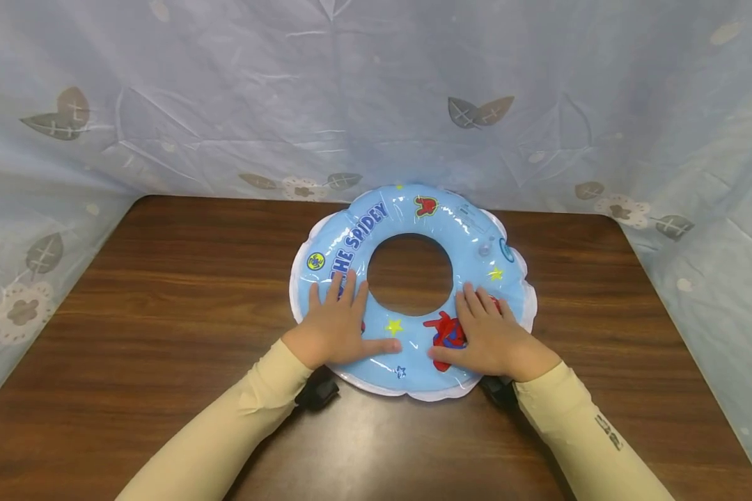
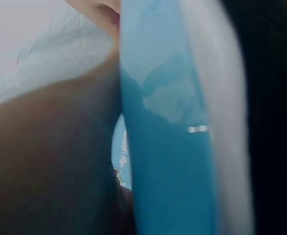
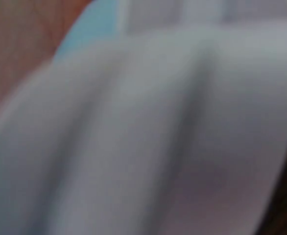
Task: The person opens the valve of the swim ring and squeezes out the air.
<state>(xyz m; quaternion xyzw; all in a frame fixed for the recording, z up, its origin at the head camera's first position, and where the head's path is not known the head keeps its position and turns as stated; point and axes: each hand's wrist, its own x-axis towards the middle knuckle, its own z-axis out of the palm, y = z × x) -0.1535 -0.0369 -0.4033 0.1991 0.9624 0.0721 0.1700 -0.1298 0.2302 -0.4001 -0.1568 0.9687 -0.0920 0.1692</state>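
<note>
A light blue inflatable swim ring (image 1: pixel 426 372) with a white rim, yellow stars and red figures lies on the brown table. My left hand (image 1: pixel 335 330) rests on its near left part, fingers spread and covering some of the lettering. On the near right part my right hand (image 1: pixel 491 337) lies with straight fingers, partly over a red and blue figure. The left wrist view has the ring's blue side (image 2: pixel 168 122) close up beside the hand. Blurred white folds of the rim (image 3: pixel 148 127) fill most of the right wrist view.
Wood-grain table top (image 1: pixel 163 299) surrounds the ring and shows through its hole. A pale curtain (image 1: pixel 382 90) with leaf and flower prints hangs behind the table and along both sides. The ring's far edge reaches the table's back edge.
</note>
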